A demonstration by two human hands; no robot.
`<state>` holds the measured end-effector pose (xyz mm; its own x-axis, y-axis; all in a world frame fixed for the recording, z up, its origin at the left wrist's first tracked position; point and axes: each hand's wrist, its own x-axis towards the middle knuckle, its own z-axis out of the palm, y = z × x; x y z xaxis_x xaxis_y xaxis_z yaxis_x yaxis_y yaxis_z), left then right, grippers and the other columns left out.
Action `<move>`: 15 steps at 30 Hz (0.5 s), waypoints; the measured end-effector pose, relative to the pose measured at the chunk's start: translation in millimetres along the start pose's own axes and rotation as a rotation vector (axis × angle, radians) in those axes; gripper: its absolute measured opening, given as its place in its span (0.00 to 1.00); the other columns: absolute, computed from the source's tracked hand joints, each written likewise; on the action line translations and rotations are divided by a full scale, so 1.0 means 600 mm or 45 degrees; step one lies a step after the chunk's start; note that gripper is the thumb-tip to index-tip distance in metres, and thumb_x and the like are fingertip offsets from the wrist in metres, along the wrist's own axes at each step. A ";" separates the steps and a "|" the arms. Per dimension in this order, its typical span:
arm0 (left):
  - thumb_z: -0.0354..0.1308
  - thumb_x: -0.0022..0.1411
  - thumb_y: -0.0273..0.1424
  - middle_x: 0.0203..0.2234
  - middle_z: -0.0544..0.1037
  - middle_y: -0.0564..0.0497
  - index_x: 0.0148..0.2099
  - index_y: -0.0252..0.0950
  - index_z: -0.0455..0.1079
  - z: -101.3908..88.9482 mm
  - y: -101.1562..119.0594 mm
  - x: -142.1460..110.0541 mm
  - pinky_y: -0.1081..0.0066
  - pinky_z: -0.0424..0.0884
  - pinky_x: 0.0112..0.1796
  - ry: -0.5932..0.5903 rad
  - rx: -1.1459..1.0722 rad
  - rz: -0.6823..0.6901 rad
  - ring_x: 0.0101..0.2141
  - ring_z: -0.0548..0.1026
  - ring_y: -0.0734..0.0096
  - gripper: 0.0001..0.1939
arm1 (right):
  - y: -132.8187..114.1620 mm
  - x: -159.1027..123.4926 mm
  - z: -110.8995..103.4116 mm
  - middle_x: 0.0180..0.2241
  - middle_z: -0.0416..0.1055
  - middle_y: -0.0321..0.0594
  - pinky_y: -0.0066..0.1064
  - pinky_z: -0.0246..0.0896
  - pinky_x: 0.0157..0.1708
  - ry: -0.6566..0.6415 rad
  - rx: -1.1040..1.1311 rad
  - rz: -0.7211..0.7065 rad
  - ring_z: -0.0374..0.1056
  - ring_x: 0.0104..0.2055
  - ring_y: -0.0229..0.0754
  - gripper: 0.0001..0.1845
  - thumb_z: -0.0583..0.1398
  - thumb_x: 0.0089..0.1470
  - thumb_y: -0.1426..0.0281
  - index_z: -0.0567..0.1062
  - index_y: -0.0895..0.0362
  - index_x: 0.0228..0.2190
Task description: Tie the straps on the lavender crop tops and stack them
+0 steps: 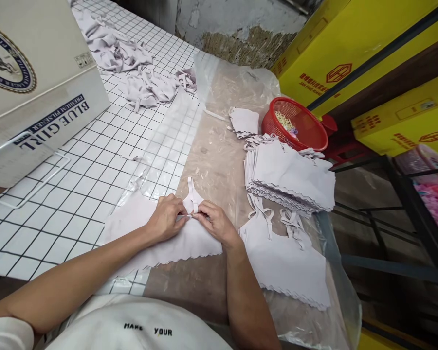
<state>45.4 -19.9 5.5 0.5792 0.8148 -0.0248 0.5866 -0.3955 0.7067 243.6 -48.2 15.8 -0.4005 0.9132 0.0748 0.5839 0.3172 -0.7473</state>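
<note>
One pale garment (190, 240) lay spread beneath both: I saw left hand (168, 217) and right hand (218, 222) pinching its upper edge, almost meeting, strap (190, 185) between and beyond them (scalloped hem (200, 253) toward the white shirt (138, 316)).

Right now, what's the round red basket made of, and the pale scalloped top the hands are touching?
The round red basket looks like stiff, slightly glossy plastic: its wall is full of small, even holes. The pale scalloped top seems to be soft, matte fabric, lying limp without shine; I can't tell which fibre.
</note>
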 end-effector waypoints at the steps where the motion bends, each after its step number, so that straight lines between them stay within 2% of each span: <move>1: 0.56 0.59 0.30 0.29 0.76 0.48 0.31 0.37 0.74 0.000 0.000 0.000 0.59 0.59 0.40 -0.001 0.000 0.000 0.37 0.68 0.60 0.07 | 0.000 0.000 0.001 0.28 0.66 0.38 0.32 0.58 0.34 0.002 -0.005 0.001 0.62 0.32 0.40 0.17 0.54 0.66 0.60 0.70 0.55 0.28; 10: 0.55 0.57 0.28 0.28 0.77 0.48 0.30 0.37 0.72 -0.001 0.001 0.003 0.57 0.58 0.41 -0.037 -0.022 0.001 0.38 0.68 0.59 0.06 | -0.008 0.003 0.006 0.27 0.67 0.39 0.34 0.59 0.36 0.021 -0.035 -0.001 0.62 0.32 0.42 0.17 0.53 0.66 0.60 0.71 0.54 0.27; 15: 0.56 0.56 0.26 0.28 0.76 0.48 0.29 0.36 0.70 -0.003 0.001 0.005 0.58 0.58 0.41 -0.080 0.011 0.009 0.38 0.69 0.59 0.04 | -0.010 0.007 0.018 0.27 0.68 0.39 0.34 0.60 0.36 0.048 0.056 -0.018 0.64 0.32 0.42 0.17 0.54 0.65 0.59 0.72 0.54 0.27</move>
<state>46.4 -16.8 7.2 0.6172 0.7841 -0.0645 0.5872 -0.4045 0.7011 231.0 -49.1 13.7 -0.3809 0.9181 0.1095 0.5467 0.3192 -0.7741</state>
